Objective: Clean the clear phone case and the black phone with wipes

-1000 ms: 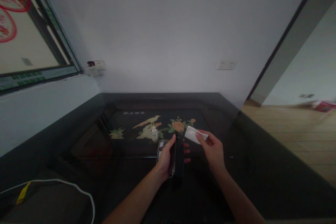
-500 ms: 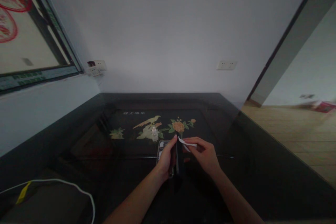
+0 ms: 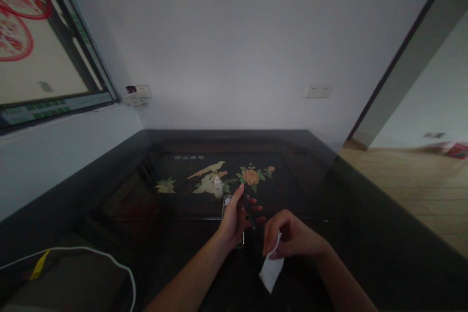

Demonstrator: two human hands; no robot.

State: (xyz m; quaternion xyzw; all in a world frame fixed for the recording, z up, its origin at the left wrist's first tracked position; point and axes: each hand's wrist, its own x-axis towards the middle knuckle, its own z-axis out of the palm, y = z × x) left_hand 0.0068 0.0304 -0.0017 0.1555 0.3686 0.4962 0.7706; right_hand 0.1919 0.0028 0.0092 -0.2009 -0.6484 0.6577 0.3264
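My left hand [image 3: 234, 219] is wrapped round a dark, flat phone-like object [image 3: 250, 214], held on edge above the black table [image 3: 365, 234]. Its thumb points up and its fingertips show on the far side. My right hand [image 3: 290, 239] is closed on a small white wipe [image 3: 271, 269], which hangs down below the fingers. This hand is just right of and nearer than the dark object. A clear phone case [image 3: 227, 202] lies on the table behind my left hand, partly hidden. A small white dropper bottle [image 3: 218, 187] stands just beyond it.
The table carries a painted panel with a bird and an orange flower [image 3: 250, 176]. A white cable with a yellow tag [image 3: 84, 253] runs over a dark pad at the near left. Wall sockets [image 3: 319, 91] sit behind; a wooden floor [image 3: 409, 180] opens at the right.
My right hand has drawn the white wipe from the top of the dark object down and towards me; the wipe now hangs below the fingers. My left hand has tilted the object slightly.
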